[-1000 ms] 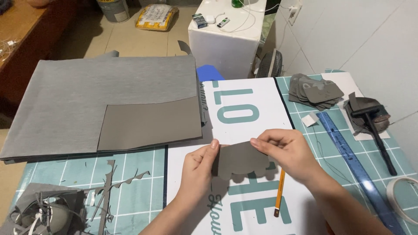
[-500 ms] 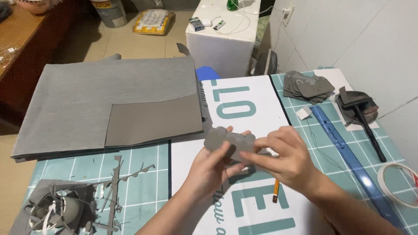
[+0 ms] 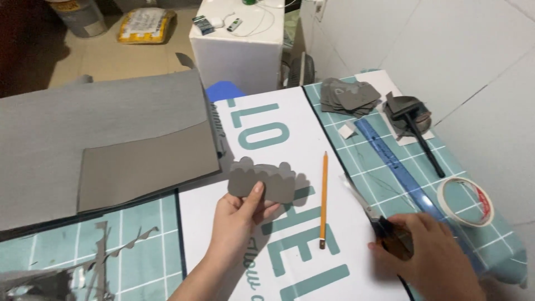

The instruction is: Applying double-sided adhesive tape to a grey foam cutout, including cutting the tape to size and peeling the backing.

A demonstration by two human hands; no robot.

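- Grey scalloped cutout [image 3: 262, 181]: held above the white printed sheet [image 3: 290, 145], between the grey fabric sheets [image 3: 111, 139] and the pencil [image 3: 323, 200].
- Left hand [image 3: 237, 217]: pinches the cutout's lower edge, thumb on top.
- Right hand [image 3: 429, 256]: fingers closed around the scissors [image 3: 379, 220], blades pointing toward the pencil.
- Blue ruler [image 3: 395, 167] and tape roll [image 3: 465, 200]: on the cutting mat [image 3: 373, 167], near the right hand.

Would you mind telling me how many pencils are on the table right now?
1. The pencil lies on the white sheet, between the left hand holding a grey cutout and the right hand on the scissors. Others may be hidden.
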